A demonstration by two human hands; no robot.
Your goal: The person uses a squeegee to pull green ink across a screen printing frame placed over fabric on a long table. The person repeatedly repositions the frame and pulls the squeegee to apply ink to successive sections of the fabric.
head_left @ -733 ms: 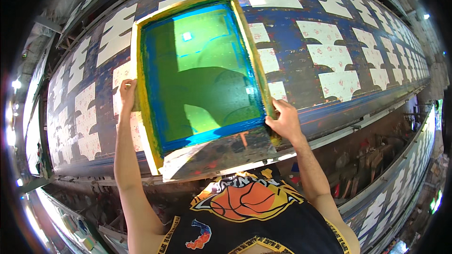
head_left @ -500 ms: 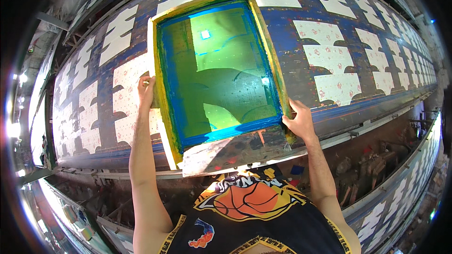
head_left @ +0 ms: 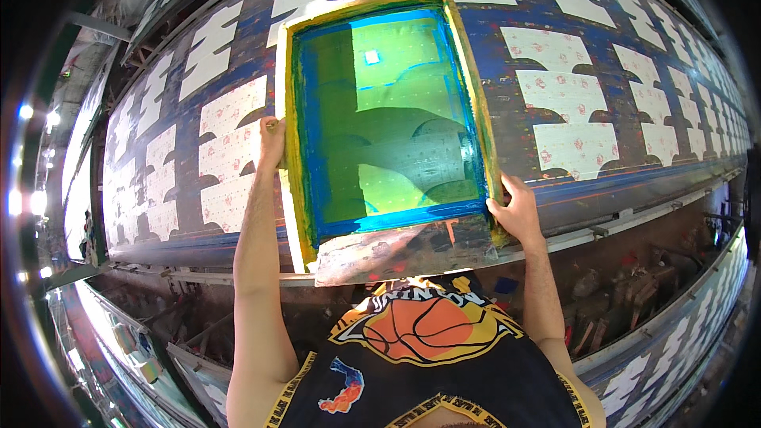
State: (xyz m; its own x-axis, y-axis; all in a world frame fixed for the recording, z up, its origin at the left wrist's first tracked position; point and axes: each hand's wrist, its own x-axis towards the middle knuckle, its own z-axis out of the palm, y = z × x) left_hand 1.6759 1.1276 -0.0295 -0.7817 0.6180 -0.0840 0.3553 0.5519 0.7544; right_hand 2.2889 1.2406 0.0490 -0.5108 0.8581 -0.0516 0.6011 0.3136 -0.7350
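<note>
I hold a rectangular screen (head_left: 404,143) with translucent green mesh, blue borders and a yellow-stained frame over the long table (head_left: 476,40). My left hand (head_left: 271,139) is closed on its left side. My right hand (head_left: 511,204) grips the lower right side. A paint-stained board (head_left: 404,255) runs along the screen's near end. White cut fabric pieces show through the mesh. Beside the screen, more pieces (head_left: 563,89), some with pink flower prints, lie in rows on the blue-and-grey tabletop.
A metal rail (head_left: 587,234) edges the table in front of my body. Below it is a cluttered gap (head_left: 626,293). Another long table (head_left: 634,364) with white pieces runs at lower right; metal beams (head_left: 99,25) stand at the left.
The screen and both hands have shifted to the right along the table, and the screen sits straighter in view, less tilted. Both hands have kept their hold on it.
</note>
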